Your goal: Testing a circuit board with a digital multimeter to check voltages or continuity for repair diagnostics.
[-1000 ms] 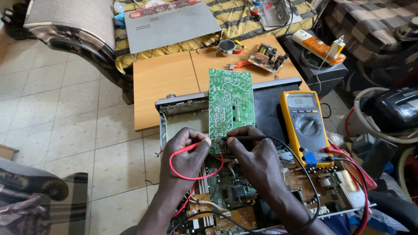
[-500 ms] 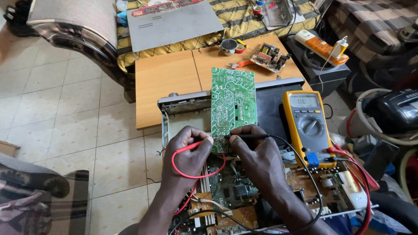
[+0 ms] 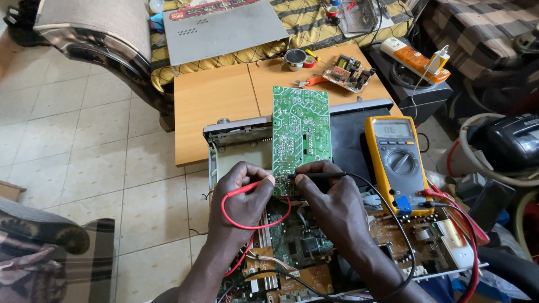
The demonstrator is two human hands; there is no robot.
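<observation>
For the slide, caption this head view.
Left hand and right hand press red probe and black probe to green circuit board.

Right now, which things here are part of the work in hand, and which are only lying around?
In use: left hand with red probe; right hand with black probe; green circuit board; yellow meter; opened device.

Lying around: tape roll; small circuit board; grey cover; orange power strip.
</observation>
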